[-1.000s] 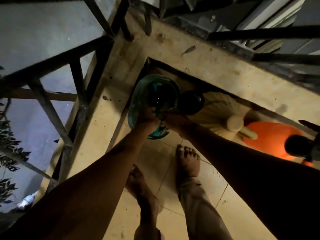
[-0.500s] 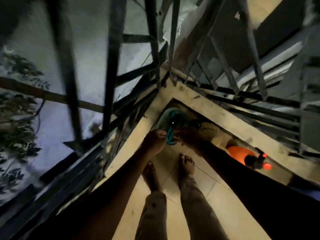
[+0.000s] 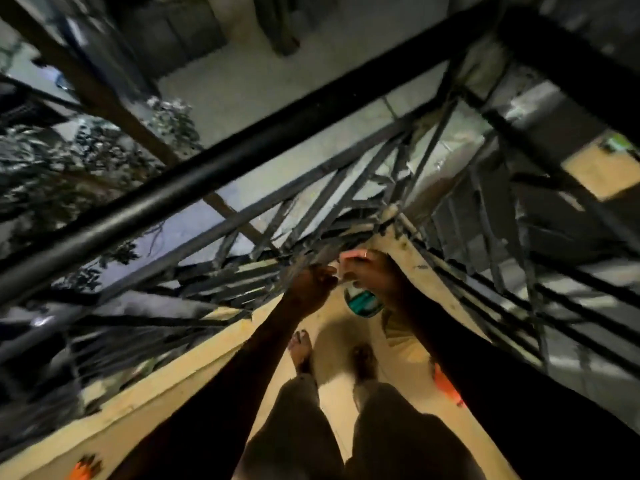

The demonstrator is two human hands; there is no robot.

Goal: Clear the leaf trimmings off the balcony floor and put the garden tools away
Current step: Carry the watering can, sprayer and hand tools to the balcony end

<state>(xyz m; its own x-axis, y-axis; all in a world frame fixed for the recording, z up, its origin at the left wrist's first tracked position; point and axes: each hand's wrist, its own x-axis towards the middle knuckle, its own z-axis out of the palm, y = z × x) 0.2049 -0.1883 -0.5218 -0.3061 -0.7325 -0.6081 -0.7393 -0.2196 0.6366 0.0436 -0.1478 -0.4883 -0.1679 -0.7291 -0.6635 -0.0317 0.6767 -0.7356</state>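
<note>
Teal plastic dustpan [image 3: 362, 303] — likely light, stiff, slick, best held by its rim — gripped by the right hand [image 3: 375, 271]; whether the left hand [image 3: 311, 285] holds it cannot be told.

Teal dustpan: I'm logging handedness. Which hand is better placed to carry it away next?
Right, probably. The right hand sits directly above the teal dustpan and appears to grip its top, while the left hand is beside it, curled, its hold unclear in the blur.

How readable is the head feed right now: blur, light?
Head view: dim night light; motion blur smears the railing and left hand; wide-angle bends the bars; forearms nearly black; the teal object under the right hand is only a colour patch.
</note>
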